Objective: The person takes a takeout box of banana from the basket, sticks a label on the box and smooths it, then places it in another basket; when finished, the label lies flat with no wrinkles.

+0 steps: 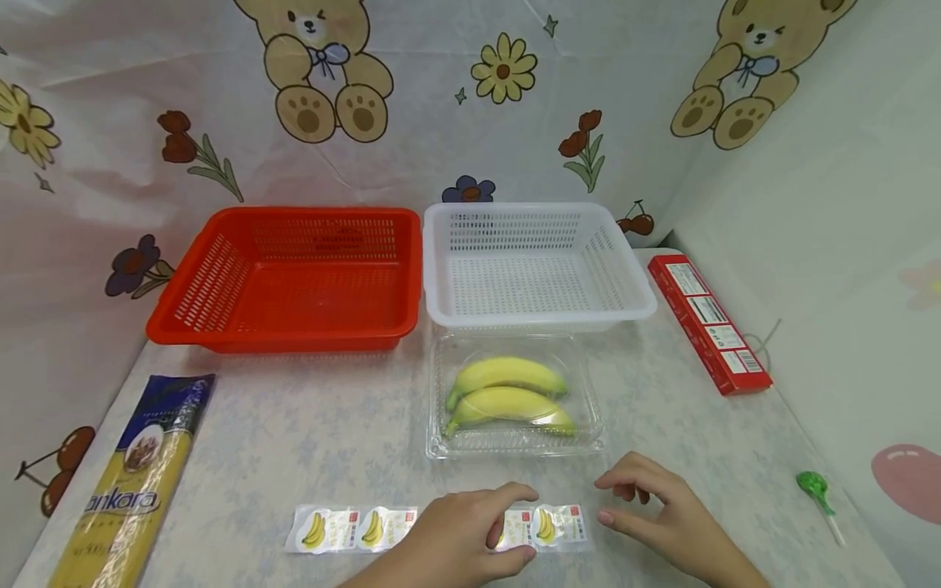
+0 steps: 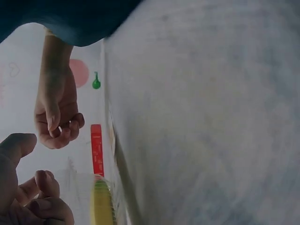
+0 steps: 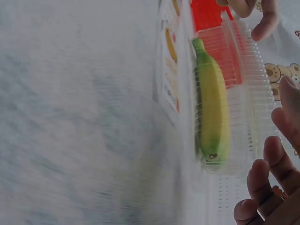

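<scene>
A strip of banana stickers (image 1: 334, 531) lies along the near part of the table. Over its middle hovers my left hand (image 1: 456, 535), thumb and index finger apart, hiding some of the labels. My right hand (image 1: 672, 518) is just past the strip's right end, its fingers loosely bent with nothing between them. Beyond both hands sits a clear plastic container (image 1: 588, 408), closed, with two bananas (image 1: 507, 374) inside. One banana (image 3: 213, 103) shows through the container's side in the right wrist view.
A red basket (image 1: 316, 336) and a white basket (image 1: 540, 314) stand side by side at the back. At left lies a pack of spaghetti (image 1: 132, 490). To the right are a long red box (image 1: 709, 327) and a green lollipop (image 1: 813, 483).
</scene>
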Motion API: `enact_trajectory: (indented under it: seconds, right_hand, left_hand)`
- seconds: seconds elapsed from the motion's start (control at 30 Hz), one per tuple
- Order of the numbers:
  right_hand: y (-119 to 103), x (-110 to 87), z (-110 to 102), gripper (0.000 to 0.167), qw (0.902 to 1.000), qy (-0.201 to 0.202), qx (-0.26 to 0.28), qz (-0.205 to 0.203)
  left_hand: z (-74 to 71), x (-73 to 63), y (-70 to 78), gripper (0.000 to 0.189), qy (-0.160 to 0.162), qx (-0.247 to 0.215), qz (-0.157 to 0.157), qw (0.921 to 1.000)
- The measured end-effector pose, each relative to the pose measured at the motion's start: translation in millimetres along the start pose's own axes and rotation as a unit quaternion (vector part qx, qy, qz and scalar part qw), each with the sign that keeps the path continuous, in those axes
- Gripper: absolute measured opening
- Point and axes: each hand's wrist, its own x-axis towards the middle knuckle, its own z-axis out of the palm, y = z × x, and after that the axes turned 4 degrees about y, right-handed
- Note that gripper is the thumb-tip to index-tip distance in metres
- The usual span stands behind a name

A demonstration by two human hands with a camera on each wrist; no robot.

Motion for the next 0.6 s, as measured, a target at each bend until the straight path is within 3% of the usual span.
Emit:
enact_trajectory:
  seconds: [0.07,0.17,0.3,0.6]
  right_hand:
    - [3,-3.1,5,0.034,0.9997,-0.022,0.001,0.004]
    - [9,-8.5,12,0.033,0.9989,-0.045,0.003,0.012]
    - [16,-16.5,21,0.036,0.9985,-0.054,0.005,0.008]
    - [21,-20.6,33,0.036,0.9959,-0.053,-0.073,-0.005]
  left_hand:
    - [7.8,2.5,-3.5,0.045,-0.020,-0.009,-0.008,0.9997]
    - [19.4,7.4,-7.0,0.044,-0.046,-0.050,-0.044,0.9967]
    - [33.3,13.7,-10.3,0.043,-0.059,-0.082,-0.076,0.9919]
    - [46.8,14.3,-9.1,0.041,-0.043,-0.014,-0.064,0.9970]
